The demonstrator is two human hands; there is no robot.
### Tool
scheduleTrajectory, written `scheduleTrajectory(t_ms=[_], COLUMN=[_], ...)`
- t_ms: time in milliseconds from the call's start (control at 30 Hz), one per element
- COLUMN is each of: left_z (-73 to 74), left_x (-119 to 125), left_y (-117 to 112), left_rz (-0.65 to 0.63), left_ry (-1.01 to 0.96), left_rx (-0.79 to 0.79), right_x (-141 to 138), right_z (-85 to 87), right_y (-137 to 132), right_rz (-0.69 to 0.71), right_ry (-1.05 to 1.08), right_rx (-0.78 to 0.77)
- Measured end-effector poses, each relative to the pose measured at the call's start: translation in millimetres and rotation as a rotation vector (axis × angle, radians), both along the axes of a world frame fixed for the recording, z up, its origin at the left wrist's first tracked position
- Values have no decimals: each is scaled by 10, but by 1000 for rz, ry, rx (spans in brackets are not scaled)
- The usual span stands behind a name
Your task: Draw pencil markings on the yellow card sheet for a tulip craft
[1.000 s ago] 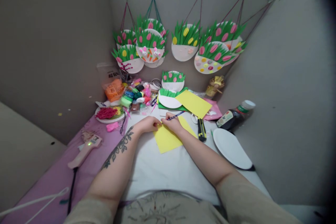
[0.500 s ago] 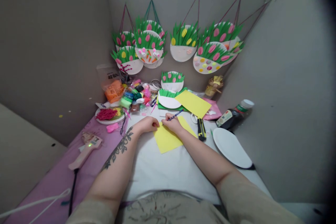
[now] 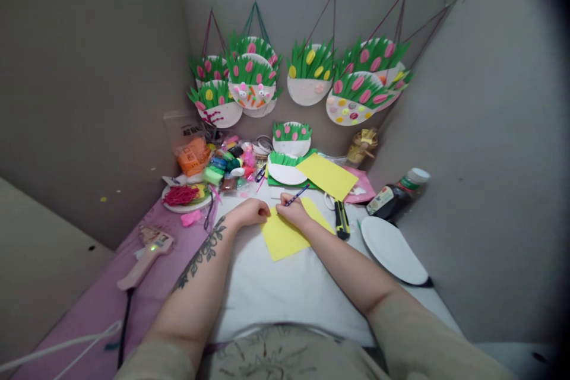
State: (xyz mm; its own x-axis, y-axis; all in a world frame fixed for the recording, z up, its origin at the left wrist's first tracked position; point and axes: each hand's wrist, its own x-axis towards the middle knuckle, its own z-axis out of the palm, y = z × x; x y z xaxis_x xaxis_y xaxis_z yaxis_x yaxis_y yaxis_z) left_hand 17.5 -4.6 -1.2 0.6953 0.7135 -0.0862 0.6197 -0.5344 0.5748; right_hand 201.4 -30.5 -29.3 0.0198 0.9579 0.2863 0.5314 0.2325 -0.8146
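Just below the middle of the frame, a sheet of yellow paper lies flat on the white cloth, partly hidden under the right hand. That hand is closed in a writing grip around a slim, dark blue patterned pencil, its upper end slanting up to the right, its lower end down at the paper. The left hand is loosely curled, with its fingers at the sheet's left corner; whether they press on it or only rest there, I cannot tell. The paper looks light and thin, probably fairly stiff when flat but easy to crease, and it would likely slide on the cloth unless pinned. Flat fingertips near the left corner should steady it best, while an edge or corner suits lifting. The pencil should be light, rigid and smooth, best pinched low, near its point. A knife lies just beside the paper, right of centre.
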Motion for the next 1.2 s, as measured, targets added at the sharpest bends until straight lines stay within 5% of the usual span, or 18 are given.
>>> scheduleTrajectory(t_ms=[1200], left_z=[-4], left_x=[-6], left_y=[-5], left_rz=[3], left_ry=[0], left_rx=[-7], right_x=[-19], right_z=[-30], right_y=[43], right_rz=[-96], right_ry=[13], right_rx=[31])
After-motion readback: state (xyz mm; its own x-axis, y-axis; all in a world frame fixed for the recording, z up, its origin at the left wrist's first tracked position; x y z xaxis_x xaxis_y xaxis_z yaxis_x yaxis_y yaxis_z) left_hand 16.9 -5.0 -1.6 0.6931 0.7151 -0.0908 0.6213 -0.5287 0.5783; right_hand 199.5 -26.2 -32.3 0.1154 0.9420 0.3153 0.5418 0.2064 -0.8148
